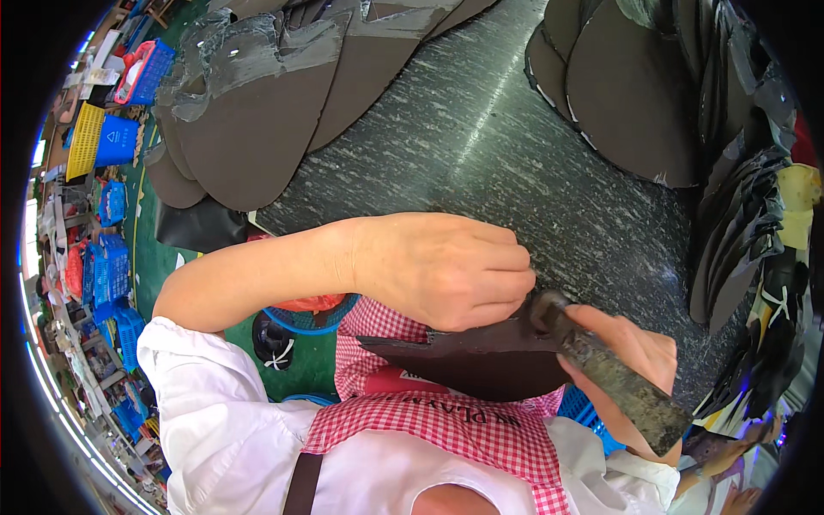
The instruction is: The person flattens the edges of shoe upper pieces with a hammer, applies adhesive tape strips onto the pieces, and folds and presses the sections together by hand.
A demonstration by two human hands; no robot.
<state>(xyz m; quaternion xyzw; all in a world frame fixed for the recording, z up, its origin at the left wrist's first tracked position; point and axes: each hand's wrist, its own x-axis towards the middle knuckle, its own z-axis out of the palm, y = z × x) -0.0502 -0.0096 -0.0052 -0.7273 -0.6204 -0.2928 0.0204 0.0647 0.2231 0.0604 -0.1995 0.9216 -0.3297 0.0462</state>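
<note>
My left hand (459,270) rests with its fingers curled and closed at the upper edge of a dark brown rounded sheet piece (506,375). That piece hangs over the near table edge toward my lap, and the fingertips are hidden under the hand. In my right hand (639,348), the fingers are closed around a worn, grey-brown hammer (622,373). Its round end lies beside the piece's upper right corner, close to my left knuckles. The broad, flat end points down to the right, and any handle is hidden.
On the dark speckled tabletop (446,154), overlapping brown rounded sheets (257,129) with shiny film edges lie at the far left. More sheets (635,94) are piled at the far right, spilling down the right side. Blue baskets (112,266) line the green floor at left.
</note>
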